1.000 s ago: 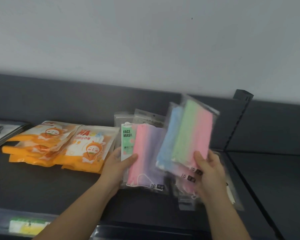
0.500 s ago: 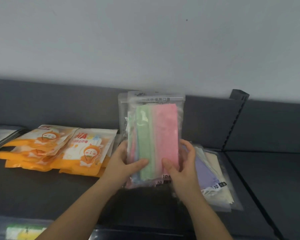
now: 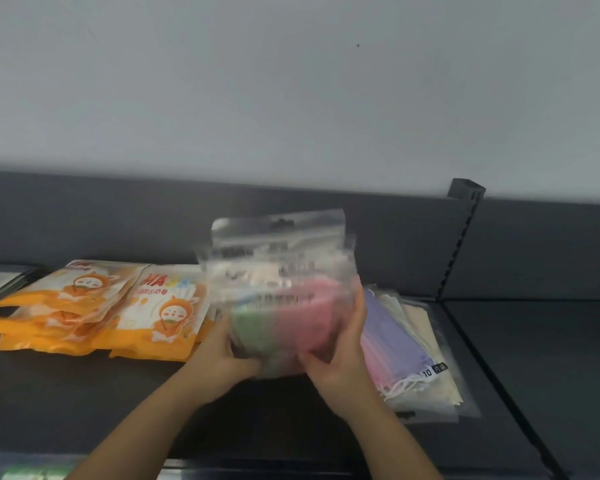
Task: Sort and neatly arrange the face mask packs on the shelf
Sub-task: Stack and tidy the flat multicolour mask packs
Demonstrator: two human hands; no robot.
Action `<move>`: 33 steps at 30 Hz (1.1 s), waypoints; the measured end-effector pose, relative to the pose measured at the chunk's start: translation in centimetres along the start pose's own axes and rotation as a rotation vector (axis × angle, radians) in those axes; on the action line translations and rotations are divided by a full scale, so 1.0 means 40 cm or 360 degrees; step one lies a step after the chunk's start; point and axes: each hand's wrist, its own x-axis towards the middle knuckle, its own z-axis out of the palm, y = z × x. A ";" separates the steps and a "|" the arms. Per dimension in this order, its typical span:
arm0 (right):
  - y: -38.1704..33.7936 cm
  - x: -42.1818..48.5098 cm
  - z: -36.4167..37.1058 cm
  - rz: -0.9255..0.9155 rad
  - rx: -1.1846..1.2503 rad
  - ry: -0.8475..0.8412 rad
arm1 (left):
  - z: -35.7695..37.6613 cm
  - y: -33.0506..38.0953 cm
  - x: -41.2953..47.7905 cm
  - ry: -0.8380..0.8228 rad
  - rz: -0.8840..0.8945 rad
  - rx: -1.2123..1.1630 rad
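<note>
The dark shelf (image 3: pixel 84 393) carried all the stock. At its left lay the orange packs (image 3: pixel 94 313), overlapping in a loose pile. At centre I held the clear packs (image 3: pixel 284 299) upright as one bundle, lower edge close to the shelf; blur hid whether it touched. Just right of the bundle, a flat stack of pastel packs (image 3: pixel 406 344) lay near the slotted upright (image 3: pixel 461 237). My left hand (image 3: pixel 222 362) gripped the bundle's lower left edge and my right hand (image 3: pixel 340 358) its lower right edge, fingers curled behind. Judgement: the packs were light, soft and slick-filmed, so liable to slide apart; grip both sides low. The piles on either side limited the set-down space.
</note>
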 end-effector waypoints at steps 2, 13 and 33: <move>-0.002 -0.002 0.004 0.0153 -0.0107 -0.0034 | 0.011 -0.015 0.001 -0.0032 0.0022 0.0023; 0.003 0.010 -0.005 0.0329 -0.0260 -0.0107 | 0.040 -0.047 0.033 -0.0045 0.0005 0.0113; 0.013 0.027 -0.048 0.0671 -0.0529 -0.0191 | 0.088 0.002 0.063 -0.0054 -0.0628 0.0356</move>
